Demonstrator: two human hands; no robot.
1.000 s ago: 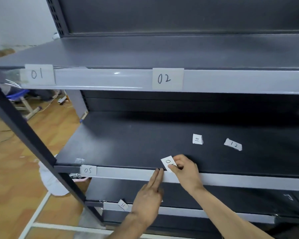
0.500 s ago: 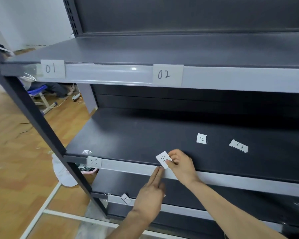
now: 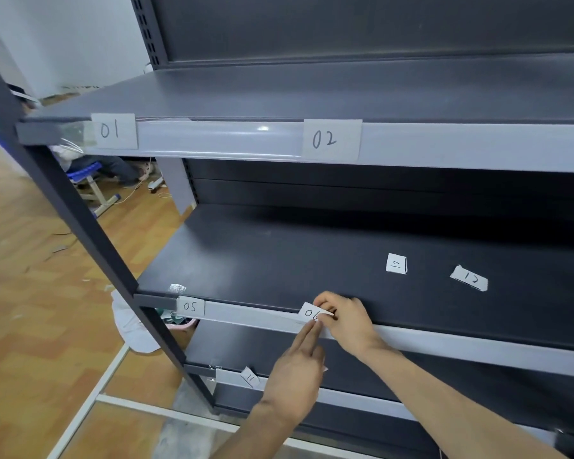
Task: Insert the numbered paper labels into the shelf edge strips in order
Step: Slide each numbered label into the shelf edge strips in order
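My right hand [image 3: 347, 321] pinches the paper label 06 [image 3: 311, 313] at the top edge of the middle shelf's grey edge strip [image 3: 252, 316]. My left hand [image 3: 299, 369] reaches up with straight fingers, their tips touching the strip just under that label. Label 05 [image 3: 190, 307] sits in the same strip at its left end. Labels 01 [image 3: 113, 130] and 02 [image 3: 331, 140] sit in the top shelf's strip [image 3: 219, 137]. Loose labels 10 [image 3: 396, 264] and 12 [image 3: 470, 278] lie on the dark middle shelf. Label 11 [image 3: 251, 376] leans at the lower shelf's strip.
A dark metal upright [image 3: 80, 223] runs diagonally at the left. Beyond it is wooden floor [image 3: 30, 309], a blue stool [image 3: 90, 180] and a seated person's legs. A white cloth [image 3: 130, 329] lies on the floor by the shelf base.
My view has shifted right and closer. My right hand has turned label 06 more level and lowered it onto the strip's top edge; my left hand's fingertips stay under it.
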